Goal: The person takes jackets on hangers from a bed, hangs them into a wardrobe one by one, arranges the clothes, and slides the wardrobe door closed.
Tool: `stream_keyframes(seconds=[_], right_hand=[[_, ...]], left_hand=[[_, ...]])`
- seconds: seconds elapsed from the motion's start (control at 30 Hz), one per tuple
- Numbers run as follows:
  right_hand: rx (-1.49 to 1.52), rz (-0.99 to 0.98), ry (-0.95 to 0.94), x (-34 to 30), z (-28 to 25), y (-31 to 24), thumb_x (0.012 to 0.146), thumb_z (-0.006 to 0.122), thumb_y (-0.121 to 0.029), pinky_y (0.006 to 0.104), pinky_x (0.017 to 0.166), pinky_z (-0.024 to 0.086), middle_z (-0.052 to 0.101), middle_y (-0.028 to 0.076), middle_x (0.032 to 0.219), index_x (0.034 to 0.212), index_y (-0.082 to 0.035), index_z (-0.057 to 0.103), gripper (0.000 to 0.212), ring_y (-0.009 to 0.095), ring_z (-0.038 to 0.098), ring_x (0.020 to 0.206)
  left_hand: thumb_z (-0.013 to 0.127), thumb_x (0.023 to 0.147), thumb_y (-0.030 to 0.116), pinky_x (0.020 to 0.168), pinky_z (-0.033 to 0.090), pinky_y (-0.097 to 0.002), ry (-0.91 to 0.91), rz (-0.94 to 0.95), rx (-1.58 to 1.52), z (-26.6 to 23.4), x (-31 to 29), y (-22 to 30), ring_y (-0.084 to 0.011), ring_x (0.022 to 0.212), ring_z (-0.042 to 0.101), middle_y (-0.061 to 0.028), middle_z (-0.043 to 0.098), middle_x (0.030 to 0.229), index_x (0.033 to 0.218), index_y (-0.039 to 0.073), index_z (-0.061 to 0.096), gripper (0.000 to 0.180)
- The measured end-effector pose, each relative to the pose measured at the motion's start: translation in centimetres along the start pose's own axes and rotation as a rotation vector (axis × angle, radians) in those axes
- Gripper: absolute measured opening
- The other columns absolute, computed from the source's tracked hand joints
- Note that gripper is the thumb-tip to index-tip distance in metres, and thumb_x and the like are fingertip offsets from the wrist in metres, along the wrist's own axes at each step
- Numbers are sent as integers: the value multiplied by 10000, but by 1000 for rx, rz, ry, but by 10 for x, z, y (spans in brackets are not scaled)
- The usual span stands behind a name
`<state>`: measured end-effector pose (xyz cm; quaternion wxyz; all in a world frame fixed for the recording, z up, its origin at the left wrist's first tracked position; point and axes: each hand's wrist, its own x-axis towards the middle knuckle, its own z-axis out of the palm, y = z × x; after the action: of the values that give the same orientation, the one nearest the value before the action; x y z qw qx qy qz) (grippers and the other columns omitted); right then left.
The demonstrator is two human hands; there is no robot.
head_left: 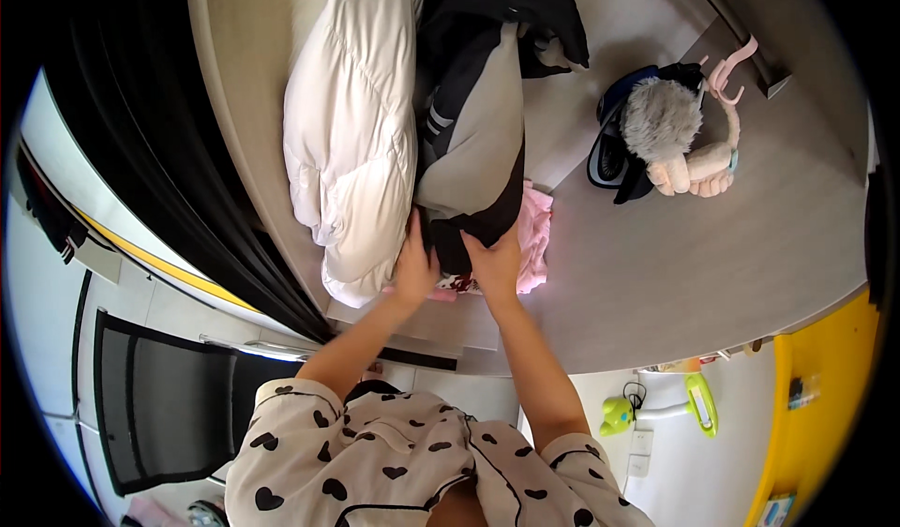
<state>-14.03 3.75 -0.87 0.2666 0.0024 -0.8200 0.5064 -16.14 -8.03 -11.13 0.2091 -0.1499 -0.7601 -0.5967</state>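
A black and grey jacket (478, 157) hangs inside the wardrobe, its dark hem low between my two hands. My right hand (497, 263) grips the right side of that hem, the thumb in front and the other fingers mostly behind the cloth. At the hem's left side, my left hand (415, 266) is closed on the jacket's edge, with part of its fingers hidden. It also lies against a white puffer coat (352, 152) that hangs just to the left. Behind and below the jacket, folded pink cloth (534, 241) shows.
Right on the wardrobe board (656, 274) sit a grey fluffy item (661, 119), a dark cap (614, 152) and a pink plush piece (708, 166). A pink hook (731, 67) hangs above. A black mesh chair (173, 400) stands lower left; a green lamp (701, 405) is lower right.
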Motion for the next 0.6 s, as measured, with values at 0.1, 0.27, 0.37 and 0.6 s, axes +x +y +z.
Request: stream_keyframes(seconds=[0.1,0.27,0.37,0.6], right_hand=[[25,-35,168,-2,4,-8,701,750,-35,362,896,465,572,190,1156,1244,24,448,624,313,585,1047],[345,315,-372,-15,1,-37,735,786,-115,331,950,439,553,154,1198,1309,42,391,715,228,558,1076],[106,373,-582,-17,3,-7,682,845,-316,371,1002,405,374,227,1396,1396,39,310,961,302,426,1260],[-86,-1,-275,-44,50,28,659,845,-305,418,1117,247,186,262,1491,1479,1,127,1132,381,243,1374]], left_hand=[[470,872,36,1144,183,-410,9,-1,136,12,-36,13,-453,1369,225,-271,227,1494,1484,-8,161,688],[341,1016,348,1071,374,-361,-143,-913,-924,4,16,-32,-239,1244,481,-161,475,1377,1439,19,343,535],[339,1016,366,1077,356,-355,-472,-914,-1115,-5,51,-41,-237,1240,482,-148,479,1376,1435,28,355,539],[332,1015,406,1091,313,-340,-481,447,-361,-30,55,-59,-232,1230,483,-118,488,1374,1426,46,381,549]])
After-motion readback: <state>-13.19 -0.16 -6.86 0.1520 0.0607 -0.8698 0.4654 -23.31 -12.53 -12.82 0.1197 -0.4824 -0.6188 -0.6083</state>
